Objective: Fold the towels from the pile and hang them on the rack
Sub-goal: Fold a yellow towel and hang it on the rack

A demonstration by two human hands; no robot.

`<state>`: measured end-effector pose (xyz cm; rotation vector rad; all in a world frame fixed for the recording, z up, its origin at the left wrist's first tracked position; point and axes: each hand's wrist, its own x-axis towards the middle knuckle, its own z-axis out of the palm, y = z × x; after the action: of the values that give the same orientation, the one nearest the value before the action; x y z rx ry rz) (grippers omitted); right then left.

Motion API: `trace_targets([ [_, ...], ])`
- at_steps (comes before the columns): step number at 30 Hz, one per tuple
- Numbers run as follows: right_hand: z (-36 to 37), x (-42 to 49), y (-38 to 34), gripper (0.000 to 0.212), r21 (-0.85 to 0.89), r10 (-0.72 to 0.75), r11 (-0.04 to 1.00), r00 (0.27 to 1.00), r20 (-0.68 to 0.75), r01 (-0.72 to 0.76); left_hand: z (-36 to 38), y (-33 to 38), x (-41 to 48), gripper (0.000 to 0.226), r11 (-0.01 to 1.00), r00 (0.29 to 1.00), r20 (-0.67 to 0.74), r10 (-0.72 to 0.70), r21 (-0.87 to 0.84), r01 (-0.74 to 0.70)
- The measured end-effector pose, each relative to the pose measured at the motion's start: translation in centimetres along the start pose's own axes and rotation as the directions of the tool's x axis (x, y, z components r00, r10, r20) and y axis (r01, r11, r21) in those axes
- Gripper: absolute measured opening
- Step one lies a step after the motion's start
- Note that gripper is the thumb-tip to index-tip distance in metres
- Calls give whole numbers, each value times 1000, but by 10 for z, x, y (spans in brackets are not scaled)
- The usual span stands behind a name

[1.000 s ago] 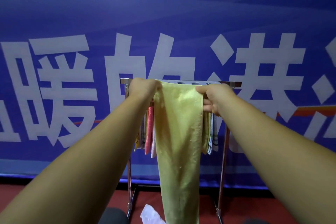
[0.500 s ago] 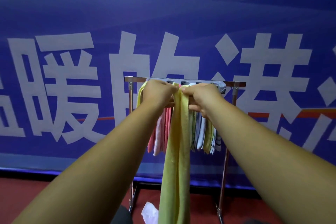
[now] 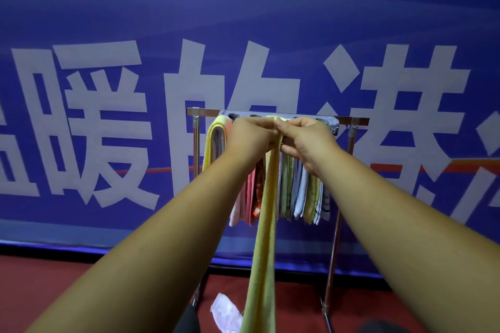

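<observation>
both arms out straight toward the rack point(image 3: 205, 111), hands meeting at top-bar height, roughly mid rack. left hand point(image 3: 250, 135) is curled round the top of the yellow towel point(image 3: 266, 224), back of hand toward us. right hand point(image 3: 308, 140) pinches the same top end from the other side, thumb + fingers on the cloth. the two hands touch each other at the towel.

towel is folded narrow lengthwise into one long strip. it hangs straight down from the grip, in front of the hung towels point(image 3: 297, 192), and the bottom end runs out of frame. can't tell if its top is over the bar or just held against it, hands cover that spot.

rack is metal: thin top bar, two posts, feet on the red floor point(image 3: 54, 292). grey plastic piece point(image 3: 331, 123) w/ holes sits along the top bar behind the hands. hung towels are packed tight side by side: pink/white/orange left of the strip, pale green/white/yellow/striped right of it. pale yellow towel point(image 3: 213, 143) is looped at the far left end, beside the left post.

white crumpled thing point(image 3: 226, 313) is on the floor near the rack's left foot, can't tell what it is. blue banner point(image 3: 108, 8) w/ big white characters is right behind the rack.
</observation>
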<state>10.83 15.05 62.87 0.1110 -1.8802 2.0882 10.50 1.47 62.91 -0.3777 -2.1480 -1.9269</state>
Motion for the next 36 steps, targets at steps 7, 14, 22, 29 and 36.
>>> trace_targets([
  [7, -1, 1, 0, 26, -60, -37, 997, 999, 19, 38, 3, -12, -3, 30, 989, 990, -72, 124, 86, -118],
  [14, -1, 5, 1, 14, -52, 26, 998, 995, -99, -31, -1, -14, -3, 40, 995, 998, 69, -13, -98, 19],
  [22, -8, 4, -12, 24, 18, -7, 1000, 999, -35, 8, -29, -47, 1, 45, 976, 923, 355, -146, -101, 193],
  [29, -21, 5, -10, 26, 215, 55, 975, 998, -26, -48, -33, -61, -14, 48, 970, 836, 518, -178, -49, 237],
  [36, -30, 2, 35, 58, 113, 299, 945, 950, 89, -308, -23, -43, -20, 43, 933, 905, 386, -177, -225, 279],
])
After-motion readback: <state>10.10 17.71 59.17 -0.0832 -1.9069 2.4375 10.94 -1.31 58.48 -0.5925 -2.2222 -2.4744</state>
